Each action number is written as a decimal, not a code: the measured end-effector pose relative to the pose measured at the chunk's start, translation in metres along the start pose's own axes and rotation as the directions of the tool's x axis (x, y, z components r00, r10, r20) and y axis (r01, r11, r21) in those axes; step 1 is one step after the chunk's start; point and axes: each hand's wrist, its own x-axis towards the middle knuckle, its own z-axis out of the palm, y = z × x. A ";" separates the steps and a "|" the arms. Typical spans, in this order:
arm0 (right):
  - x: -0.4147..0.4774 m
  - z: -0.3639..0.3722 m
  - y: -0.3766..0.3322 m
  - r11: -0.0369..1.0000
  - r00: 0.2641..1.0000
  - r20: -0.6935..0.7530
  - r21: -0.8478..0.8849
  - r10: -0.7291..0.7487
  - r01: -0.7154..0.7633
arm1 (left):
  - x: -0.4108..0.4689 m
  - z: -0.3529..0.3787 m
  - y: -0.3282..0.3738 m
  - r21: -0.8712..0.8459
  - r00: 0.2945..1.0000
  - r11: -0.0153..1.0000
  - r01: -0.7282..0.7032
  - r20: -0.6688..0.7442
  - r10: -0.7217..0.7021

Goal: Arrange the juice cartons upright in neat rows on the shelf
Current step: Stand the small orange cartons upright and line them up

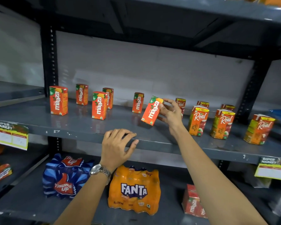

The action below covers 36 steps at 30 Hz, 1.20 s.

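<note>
your right hand [169, 113] pinched the tilted maaza carton [152, 111] by its upper side – light, stiff, tippy – while your left hand [118, 144] rested spread on the shelf edge [81, 133]

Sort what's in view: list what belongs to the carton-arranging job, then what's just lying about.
Job: tilted Maaza carton in the right hand; standing Maaza cartons; Real cartons; shelf; left hand.

Lying about: Fanta pack; Thums Up pack; price tag.

bare shelf [81, 125] front left, Real cartons [198, 121] crowding right
</note>
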 end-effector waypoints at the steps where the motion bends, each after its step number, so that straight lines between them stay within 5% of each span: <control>1: -0.001 -0.007 -0.002 1.000 1.000 -0.006 -0.010 -0.009 0.009 | -0.001 0.000 0.001 -0.010 1.000 1.000 0.015 0.004 -0.015; 12: -0.012 -0.029 -0.017 0.994 0.987 -0.125 0.043 -0.098 0.104 | 0.000 -0.006 0.007 -0.064 0.992 0.992 0.111 0.075 -0.106; 36: -0.016 -0.028 -0.015 0.991 0.991 -0.009 0.024 -0.133 0.133 | 0.001 -0.001 0.003 -0.052 0.996 0.996 0.074 0.046 -0.072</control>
